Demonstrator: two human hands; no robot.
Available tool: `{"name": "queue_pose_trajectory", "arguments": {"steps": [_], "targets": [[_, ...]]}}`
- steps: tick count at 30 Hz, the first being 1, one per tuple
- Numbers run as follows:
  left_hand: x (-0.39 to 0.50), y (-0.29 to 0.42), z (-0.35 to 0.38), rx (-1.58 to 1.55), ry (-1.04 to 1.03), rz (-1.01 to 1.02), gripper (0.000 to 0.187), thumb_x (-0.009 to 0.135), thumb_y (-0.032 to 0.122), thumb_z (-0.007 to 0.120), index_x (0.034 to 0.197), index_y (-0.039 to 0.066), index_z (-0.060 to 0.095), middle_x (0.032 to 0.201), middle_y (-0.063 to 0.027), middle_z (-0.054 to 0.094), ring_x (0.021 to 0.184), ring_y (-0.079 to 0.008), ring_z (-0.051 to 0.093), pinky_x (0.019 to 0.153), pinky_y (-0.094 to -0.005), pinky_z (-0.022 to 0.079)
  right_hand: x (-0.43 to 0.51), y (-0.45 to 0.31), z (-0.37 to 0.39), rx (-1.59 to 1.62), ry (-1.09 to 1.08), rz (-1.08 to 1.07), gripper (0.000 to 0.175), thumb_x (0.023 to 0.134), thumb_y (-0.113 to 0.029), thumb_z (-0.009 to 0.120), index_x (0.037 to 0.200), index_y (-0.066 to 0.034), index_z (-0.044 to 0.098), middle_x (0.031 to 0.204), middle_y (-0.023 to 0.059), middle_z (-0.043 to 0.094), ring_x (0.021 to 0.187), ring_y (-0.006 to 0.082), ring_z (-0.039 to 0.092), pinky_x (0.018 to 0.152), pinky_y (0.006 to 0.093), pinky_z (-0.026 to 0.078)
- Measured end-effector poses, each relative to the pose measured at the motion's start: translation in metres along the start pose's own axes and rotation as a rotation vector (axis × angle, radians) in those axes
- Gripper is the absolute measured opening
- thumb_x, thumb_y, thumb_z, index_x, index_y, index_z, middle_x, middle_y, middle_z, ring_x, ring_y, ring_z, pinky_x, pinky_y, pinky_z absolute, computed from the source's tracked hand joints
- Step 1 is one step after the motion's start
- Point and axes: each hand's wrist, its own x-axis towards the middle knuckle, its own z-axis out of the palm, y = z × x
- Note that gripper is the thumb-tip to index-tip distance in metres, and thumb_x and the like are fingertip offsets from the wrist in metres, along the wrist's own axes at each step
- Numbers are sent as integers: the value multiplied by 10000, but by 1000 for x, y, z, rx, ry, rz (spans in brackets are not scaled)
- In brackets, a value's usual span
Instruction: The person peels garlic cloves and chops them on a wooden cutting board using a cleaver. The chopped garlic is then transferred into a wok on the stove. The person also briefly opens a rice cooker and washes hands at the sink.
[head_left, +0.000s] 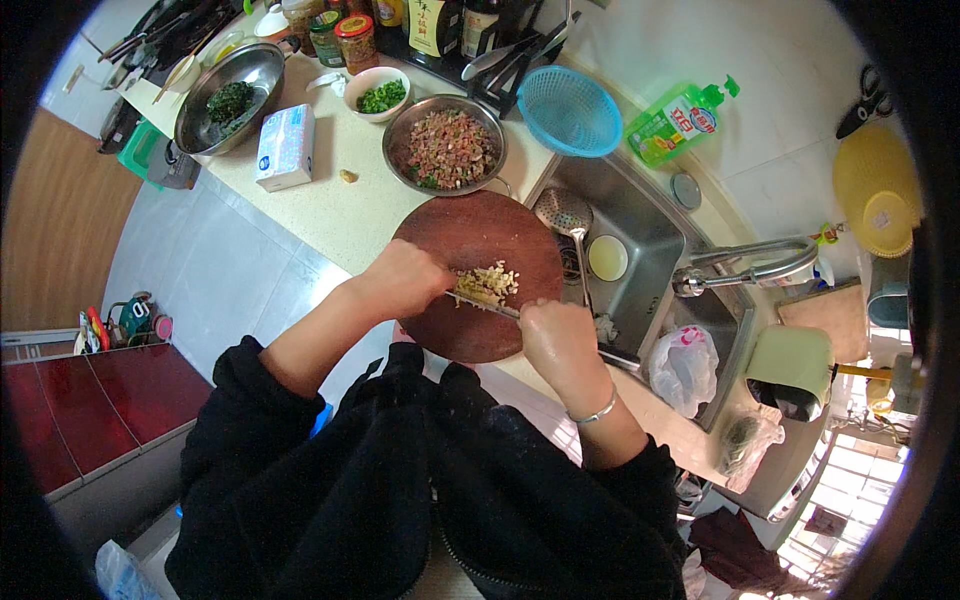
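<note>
On a round wooden cutting board (480, 232) lies a small heap of pale chopped garlic or ginger (491, 283). My right hand (559, 341) is closed around the handle end of a kitchen knife (484, 303), whose blade is seen edge-on beside the heap. At the blade's other end is my left hand (409, 281), its fingers curled against the knife; its exact hold is hidden. Just beyond the board stands a steel bowl of diced meat with green bits (450, 150).
To the right is a steel sink (645, 225) with a slotted ladle (566, 214) and a plastic bag (684, 367). A blue colander (570, 111), a bowl of chopped greens (379, 96), a tissue pack (286, 148) and a pan of dark greens (231, 101) stand farther back.
</note>
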Motion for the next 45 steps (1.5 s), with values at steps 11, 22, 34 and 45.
{"name": "queue_pose_trajectory", "arguments": {"steps": [11, 22, 34, 45], "targets": [[-2, 1, 12, -31, -22, -73, 119, 788, 246, 626, 744, 141, 660, 656, -101, 639, 627, -312, 638, 566, -437, 498, 32, 21, 1, -16, -11, -45, 128, 703, -97, 565, 640, -69, 673, 672, 157, 649, 656, 311, 664, 579, 402, 529], [1, 6, 6, -78, 6, -128, 84, 725, 150, 608, 748, 108, 677, 696, -125, 662, 690, -310, 664, 620, -427, 516, 53, 28, -8, -48, 45, -82, 91, 659, -122, 616, 593, -65, 643, 641, 134, 630, 630, 314, 640, 556, 409, 506], [3, 10, 2, -73, -113, -298, 84, 725, 148, 614, 775, 108, 668, 691, -133, 659, 687, -315, 663, 622, -437, 515, 69, 37, -9, -83, 125, -159, 53, 620, -98, 612, 583, -76, 643, 642, 129, 627, 647, 307, 643, 568, 408, 512], [-4, 33, 14, -172, 7, -216, 84, 722, 123, 594, 781, 85, 637, 667, -141, 644, 646, -327, 652, 577, -455, 501, 39, 41, -1, -43, 57, -179, 55, 647, -98, 602, 634, -102, 656, 694, 103, 637, 679, 285, 647, 576, 385, 507]]}}
